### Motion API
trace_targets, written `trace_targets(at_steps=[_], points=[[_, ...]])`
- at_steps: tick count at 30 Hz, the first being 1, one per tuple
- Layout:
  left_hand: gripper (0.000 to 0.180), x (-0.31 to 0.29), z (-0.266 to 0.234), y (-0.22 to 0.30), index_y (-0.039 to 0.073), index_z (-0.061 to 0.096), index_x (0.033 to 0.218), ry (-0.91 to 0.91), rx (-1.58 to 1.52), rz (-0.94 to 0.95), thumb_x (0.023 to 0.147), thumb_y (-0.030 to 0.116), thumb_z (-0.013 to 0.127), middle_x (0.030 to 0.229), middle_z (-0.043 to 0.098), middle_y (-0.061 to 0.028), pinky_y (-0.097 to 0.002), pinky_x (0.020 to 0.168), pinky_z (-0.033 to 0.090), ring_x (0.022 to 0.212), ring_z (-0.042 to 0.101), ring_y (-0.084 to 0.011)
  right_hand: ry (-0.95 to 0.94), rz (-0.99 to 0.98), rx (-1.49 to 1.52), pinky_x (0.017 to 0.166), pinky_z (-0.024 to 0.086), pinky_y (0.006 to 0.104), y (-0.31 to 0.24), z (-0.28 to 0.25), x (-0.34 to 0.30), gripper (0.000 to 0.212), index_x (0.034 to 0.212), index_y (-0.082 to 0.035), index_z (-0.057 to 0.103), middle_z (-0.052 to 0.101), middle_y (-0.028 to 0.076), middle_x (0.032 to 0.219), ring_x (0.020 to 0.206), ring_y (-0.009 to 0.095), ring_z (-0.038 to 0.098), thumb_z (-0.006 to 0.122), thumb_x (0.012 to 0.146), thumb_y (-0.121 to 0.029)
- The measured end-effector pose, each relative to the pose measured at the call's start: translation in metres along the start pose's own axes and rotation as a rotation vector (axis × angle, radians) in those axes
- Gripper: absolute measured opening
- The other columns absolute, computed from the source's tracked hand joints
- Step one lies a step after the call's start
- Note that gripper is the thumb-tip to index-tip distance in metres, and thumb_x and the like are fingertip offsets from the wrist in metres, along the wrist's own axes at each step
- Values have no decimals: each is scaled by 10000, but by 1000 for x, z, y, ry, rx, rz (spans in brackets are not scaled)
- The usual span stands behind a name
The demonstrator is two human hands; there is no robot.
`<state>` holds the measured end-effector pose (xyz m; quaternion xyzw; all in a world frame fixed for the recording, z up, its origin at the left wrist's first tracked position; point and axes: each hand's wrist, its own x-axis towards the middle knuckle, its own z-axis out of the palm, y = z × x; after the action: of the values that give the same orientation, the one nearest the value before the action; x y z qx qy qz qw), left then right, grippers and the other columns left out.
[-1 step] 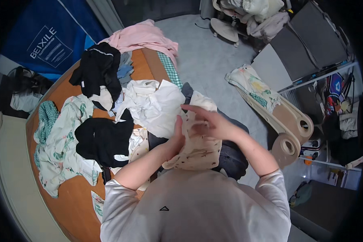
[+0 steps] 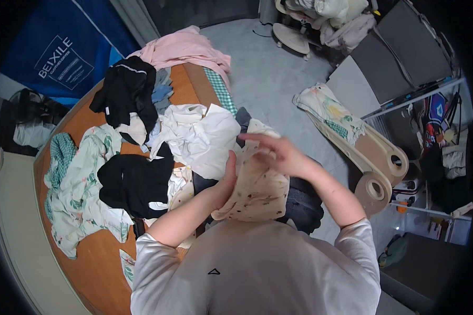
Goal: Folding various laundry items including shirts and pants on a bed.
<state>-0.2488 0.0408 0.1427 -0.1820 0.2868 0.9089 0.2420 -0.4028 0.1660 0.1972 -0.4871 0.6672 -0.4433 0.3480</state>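
A cream garment with a small dark print (image 2: pixel 260 197) lies over my lap, bunched toward my shirt. My left hand (image 2: pixel 227 186) is at its left edge, one digit stretched upward; the cloth edge hides its other fingers. Above the garment's upper right part, my right hand (image 2: pixel 281 155) is open, its fingers apart and partly blurred, with nothing visible in them. White crumpled cloth (image 2: pixel 207 139) lies just beyond both hands. Dark blue cloth (image 2: pixel 304 207) shows beneath the garment on the right.
Black clothes (image 2: pixel 136 181) and floral green-and-white fabric (image 2: pixel 84 181) cover the left of the orange-brown bed surface (image 2: pixel 84 275). More black clothing (image 2: pixel 126 94) and a pink cloth (image 2: pixel 186 47) lie farther off. To the right stands a beige plastic piece (image 2: pixel 376 152) with floral cloth on it.
My right hand has shifted slightly, its fingers in a slightly different pose. Less of my left hand's fingers shows beside the cream garment. The other clothes look the same.
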Motion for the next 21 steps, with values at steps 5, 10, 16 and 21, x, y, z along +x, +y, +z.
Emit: trace_targets(at_steps=[5, 10, 16, 21], points=[[444, -35, -4, 21, 91, 546, 1299, 62, 932, 7, 941, 351, 577, 1296, 539, -97, -334, 995, 414, 1202, 517, -245, 439, -108, -115, 822, 486, 267, -23, -84, 6, 358, 1134, -47, 665, 690, 55, 976, 883, 131, 624, 563, 791, -27], [434, -69, 38, 88, 12, 607, 1171, 452, 1653, 881, 762, -97, 511, 1077, 506, -164, -357, 905, 446, 1010, 551, -333, 603, -311, -441, 859, 474, 270, -64, -146, -3, 196, 939, -14, 630, 681, 69, 1003, 950, 118, 607, 540, 766, -21], [512, -92, 66, 133, 75, 629, 1191, 88, 1759, 1410, 720, -94, 526, 902, 566, -105, -316, 706, 510, 793, 613, -276, 509, -418, -130, 870, 449, 256, -99, -187, -16, 108, 791, -74, 450, 674, 115, 1025, 914, 125, 598, 419, 833, 21], [582, -118, 108, 157, 220, 671, 1213, 344, 2181, 1352, 681, 9, 567, 837, 576, -79, -314, 566, 520, 698, 613, -207, 509, -380, -256, 839, 433, 252, -105, -205, -33, 104, 775, -41, 519, 651, 109, 982, 919, 142, 586, 433, 810, 7]])
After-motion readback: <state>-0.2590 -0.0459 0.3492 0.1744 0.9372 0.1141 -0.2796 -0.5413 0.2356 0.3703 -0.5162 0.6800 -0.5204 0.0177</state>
